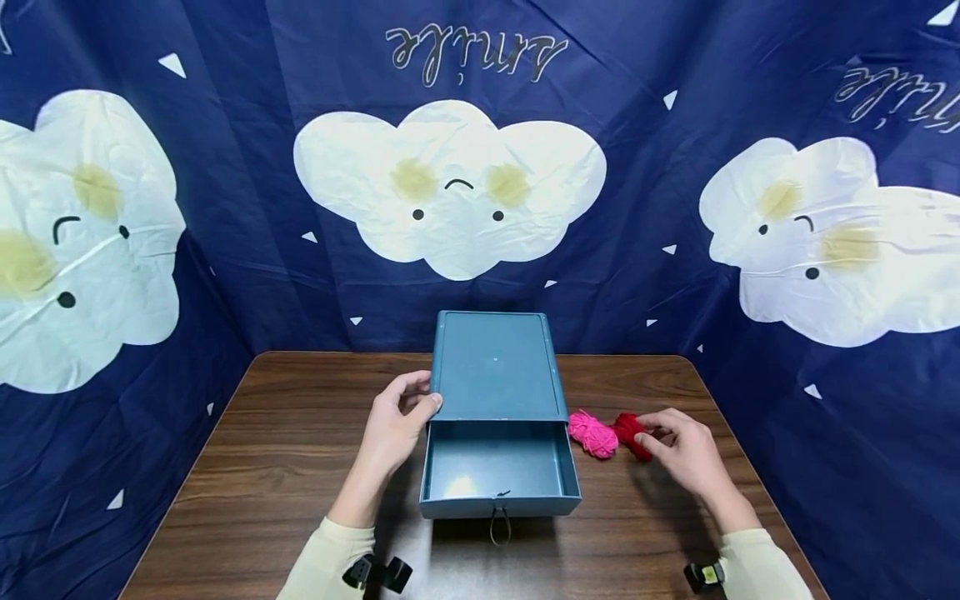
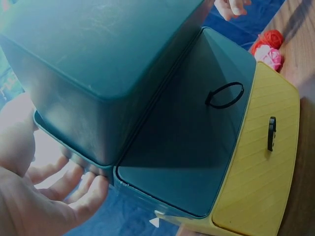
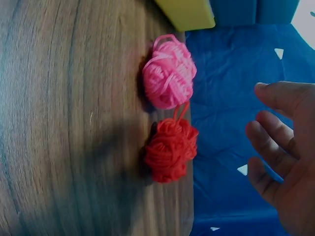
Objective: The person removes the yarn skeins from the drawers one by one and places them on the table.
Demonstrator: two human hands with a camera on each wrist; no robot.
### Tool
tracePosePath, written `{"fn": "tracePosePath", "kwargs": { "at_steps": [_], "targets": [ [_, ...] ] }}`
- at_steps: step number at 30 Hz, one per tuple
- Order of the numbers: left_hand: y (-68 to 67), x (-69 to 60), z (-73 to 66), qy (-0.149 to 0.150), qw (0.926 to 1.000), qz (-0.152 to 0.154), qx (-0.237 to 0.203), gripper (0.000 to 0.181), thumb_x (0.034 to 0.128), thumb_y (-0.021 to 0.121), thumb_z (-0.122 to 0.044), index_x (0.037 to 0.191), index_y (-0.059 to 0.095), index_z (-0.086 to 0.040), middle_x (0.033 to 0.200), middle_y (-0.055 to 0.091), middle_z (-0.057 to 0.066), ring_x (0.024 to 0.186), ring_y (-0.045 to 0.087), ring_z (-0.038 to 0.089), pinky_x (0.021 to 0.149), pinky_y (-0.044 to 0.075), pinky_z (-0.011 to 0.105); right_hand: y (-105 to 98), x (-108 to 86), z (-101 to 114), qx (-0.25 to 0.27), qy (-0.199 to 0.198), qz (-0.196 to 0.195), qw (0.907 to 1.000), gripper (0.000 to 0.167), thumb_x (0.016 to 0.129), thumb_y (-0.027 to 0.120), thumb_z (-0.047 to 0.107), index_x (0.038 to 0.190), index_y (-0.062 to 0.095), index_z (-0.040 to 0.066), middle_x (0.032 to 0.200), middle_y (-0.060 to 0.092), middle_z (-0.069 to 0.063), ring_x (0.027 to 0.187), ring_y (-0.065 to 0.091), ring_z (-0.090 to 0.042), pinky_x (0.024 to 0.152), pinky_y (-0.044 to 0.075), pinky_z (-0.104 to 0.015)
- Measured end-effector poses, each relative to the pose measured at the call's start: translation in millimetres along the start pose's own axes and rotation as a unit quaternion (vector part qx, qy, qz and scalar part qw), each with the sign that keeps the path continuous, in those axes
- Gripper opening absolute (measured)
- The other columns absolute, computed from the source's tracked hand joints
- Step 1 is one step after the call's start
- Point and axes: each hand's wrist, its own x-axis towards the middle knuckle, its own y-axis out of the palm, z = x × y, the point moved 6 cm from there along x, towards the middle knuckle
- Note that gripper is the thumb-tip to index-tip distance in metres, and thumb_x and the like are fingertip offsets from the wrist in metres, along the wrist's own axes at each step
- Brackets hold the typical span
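A stacked drawer unit (image 1: 495, 367) stands at the middle of the table, its top blue drawer (image 1: 429, 467) pulled out toward me. My left hand (image 1: 401, 412) rests against the unit's left side, thumb near the front corner of the top. In the left wrist view its fingertips touch the casing edge beside the drawer. My right hand (image 1: 682, 450) hovers at a red yarn ball (image 3: 170, 152), fingers loosely bent; the right wrist view shows a gap between them. A pink yarn ball (image 3: 170, 73) lies beside the red one, close to the unit's right side.
Below the pulled-out drawer are a blue-green drawer front (image 2: 182, 132) with a black loop and a yellow drawer front (image 2: 261, 152) with a black handle. A cord loop (image 1: 501, 527) hangs from the top drawer. Dark blue cloth (image 1: 630, 308) with clouds encloses the wooden table (image 1: 300, 467).
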Motion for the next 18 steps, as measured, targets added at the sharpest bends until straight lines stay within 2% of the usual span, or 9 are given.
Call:
{"fn": "tracePosePath", "kwargs": {
  "at_steps": [6, 10, 12, 18],
  "targets": [
    [1.3, 1.9, -1.1, -0.011, 0.9999, 0.0, 0.002, 0.044, 0.0942, 0.072, -0.015, 0.136, 0.062, -0.007, 0.127, 0.063, 0.015, 0.116, 0.062, 0.028, 0.091, 0.051, 0.022, -7.1, 2.4, 13.1, 0.01, -0.018, -0.011, 0.9997, 0.025, 0.079, 0.088, 0.009, 0.101, 0.079, 0.016, 0.094, 0.074, 0.001, 0.067, 0.059, 0.001, 0.059, 0.05, -0.017],
    [3.5, 4.1, -1.9, -0.017, 0.9998, -0.004, 0.004, 0.044, 0.0941, 0.073, -0.016, 0.136, 0.062, -0.008, 0.127, 0.063, 0.014, 0.116, 0.062, 0.027, 0.09, 0.05, 0.021, -10.9, 7.5, 20.5, 0.023, -0.029, -0.017, 0.9992, 0.027, 0.078, 0.088, 0.007, 0.101, 0.079, 0.018, 0.094, 0.072, 0.009, 0.066, 0.058, 0.001, 0.058, 0.049, -0.018],
    [4.8, 5.1, -2.9, -0.017, 0.9998, -0.007, 0.005, 0.044, 0.0941, 0.073, -0.016, 0.136, 0.062, -0.008, 0.127, 0.063, 0.014, 0.116, 0.062, 0.027, 0.09, 0.05, 0.021, -12.9, 10.1, 25.8, 0.029, -0.039, -0.02, 0.9986, 0.029, 0.077, 0.089, 0.006, 0.101, 0.079, 0.019, 0.093, 0.071, 0.01, 0.066, 0.056, 0.001, 0.058, 0.048, -0.02],
    [8.3, 7.6, -5.0, -0.021, 0.9997, -0.014, 0.005, 0.044, 0.0943, 0.072, -0.016, 0.136, 0.062, -0.008, 0.127, 0.063, 0.014, 0.116, 0.062, 0.027, 0.089, 0.051, 0.02, -19.6, 14.9, 45.3, 0.054, -0.074, -0.025, 0.9954, 0.033, 0.076, 0.089, 0.003, 0.103, 0.079, 0.019, 0.095, 0.072, 0.009, 0.069, 0.056, -0.002, 0.059, 0.044, -0.015]
  ]
}}
